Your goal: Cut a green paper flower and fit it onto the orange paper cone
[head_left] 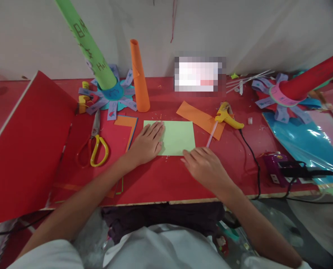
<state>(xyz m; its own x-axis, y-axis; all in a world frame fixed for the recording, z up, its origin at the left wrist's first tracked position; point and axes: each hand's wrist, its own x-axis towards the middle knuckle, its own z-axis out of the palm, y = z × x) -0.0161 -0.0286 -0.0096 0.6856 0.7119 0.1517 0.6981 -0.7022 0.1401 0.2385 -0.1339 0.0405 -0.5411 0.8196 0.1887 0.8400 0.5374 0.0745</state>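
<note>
A pale green sheet of paper (179,136) lies on the red table in front of me. My left hand (147,145) rests flat on its left side, fingers stretched out and pointing away from me. At the near right corner, the curled fingers of my right hand (204,162) pinch the sheet's edge; the fingertips are partly hidden. Just beyond the right hand is a yellow glue gun (225,116), its clear glue stick pointing towards me. Under it lies an orange paper strip (193,113). Scissors (97,145) with red and yellow handles are left of my left hand.
An orange paper cone (140,80) stands behind the sheet. Green (92,52) and red (315,74) paper tubes rise from petal-like bases on either side. A large red board (28,149) leans at left. A purple power box (275,170) with black cables sits at right.
</note>
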